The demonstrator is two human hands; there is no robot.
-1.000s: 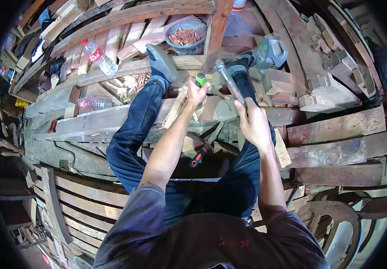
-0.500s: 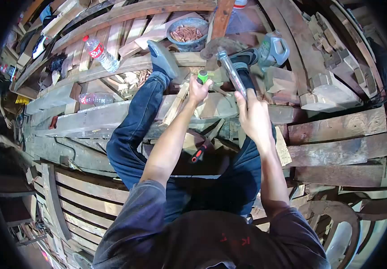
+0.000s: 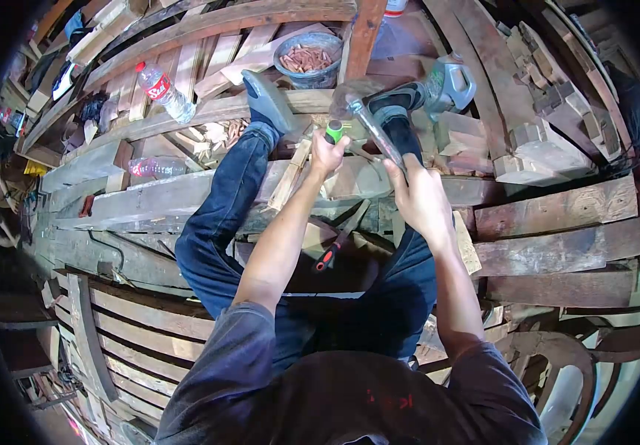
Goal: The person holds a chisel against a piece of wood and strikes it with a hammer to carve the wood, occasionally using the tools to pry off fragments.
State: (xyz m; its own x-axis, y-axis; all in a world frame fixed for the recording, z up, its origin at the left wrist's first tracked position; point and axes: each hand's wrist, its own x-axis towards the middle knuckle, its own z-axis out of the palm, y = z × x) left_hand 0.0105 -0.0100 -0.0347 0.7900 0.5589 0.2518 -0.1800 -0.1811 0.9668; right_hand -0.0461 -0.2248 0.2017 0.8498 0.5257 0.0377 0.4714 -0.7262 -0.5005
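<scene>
My left hand (image 3: 327, 154) is wrapped round a tool with a green handle (image 3: 334, 132), held upright over the timber between my legs. My right hand (image 3: 422, 194) grips a metal hammer (image 3: 379, 135), its head up and to the left, close to the green handle but apart from it. The lower end of the green-handled tool is hidden by my left hand. Beside my left hand a narrow wood piece (image 3: 290, 175) lies aslant. A tool with a red and black handle (image 3: 325, 258) rests below, between my knees.
Beyond my feet stands a bucket of small wood pieces (image 3: 309, 59). A plastic bottle with a red label (image 3: 166, 92) is at the upper left, another bottle (image 3: 158, 167) lies below it. A plastic jug (image 3: 449, 85) stands by my right foot. Stacked planks (image 3: 557, 248) lie right.
The hammer's head has swung slightly left, nearer the green handle. My right hand has shifted a little with it. My left hand holds nearly the same place.
</scene>
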